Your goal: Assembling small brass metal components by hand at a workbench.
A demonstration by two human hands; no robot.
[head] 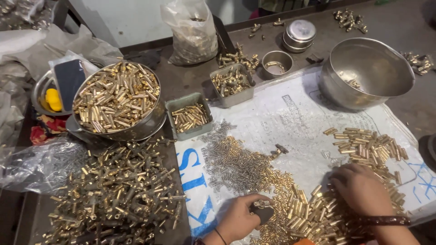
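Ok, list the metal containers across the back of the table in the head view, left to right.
Big bowl of brass tubes → small grey tray of brass pieces → second grey tray → small round steel cup → lidded steel tin → large, nearly empty steel bowl.

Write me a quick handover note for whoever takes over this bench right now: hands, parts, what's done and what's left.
Left hand: closed around a small dark part with a metal piece, at the edge of the brass tubes.
Right hand: palm down on the brass tubes, picking among them; grip cannot be told.
Small silver pins lie just behind on the white sheet.
Big bowl at left is full of brass tubes; steel bowl at right is almost bare.
Done: cannot tell. Left: large loose piles on the sheet.
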